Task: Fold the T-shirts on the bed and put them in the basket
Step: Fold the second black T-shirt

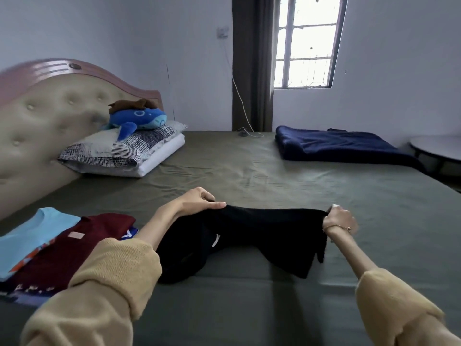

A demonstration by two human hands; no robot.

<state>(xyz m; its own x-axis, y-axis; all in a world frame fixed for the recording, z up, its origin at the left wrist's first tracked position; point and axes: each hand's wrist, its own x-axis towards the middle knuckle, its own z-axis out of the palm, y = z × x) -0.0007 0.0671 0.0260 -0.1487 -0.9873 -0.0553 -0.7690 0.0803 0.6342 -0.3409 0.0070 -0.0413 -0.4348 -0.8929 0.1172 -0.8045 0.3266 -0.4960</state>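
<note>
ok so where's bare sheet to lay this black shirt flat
Bare green sheet lies ahead of both hands, between the pillows and the navy blanket, and on the near right. The left is crowded with the shirt pile.

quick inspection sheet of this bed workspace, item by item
surface: olive bed sheet, wrinkled.
job's things: black T-shirt held stretched above the sheet, its lower part trailing on it; maroon shirt and light blue shirt piled at left; basket not seen.
clutter: navy blanket folded at far right; blue plush toy on stacked pillows.
hands: left hand and right hand each pinch a top corner of the black T-shirt.
cables: white cord hangs down the wall to the bed.
surroundings: padded headboard, window, round table at right.
</note>
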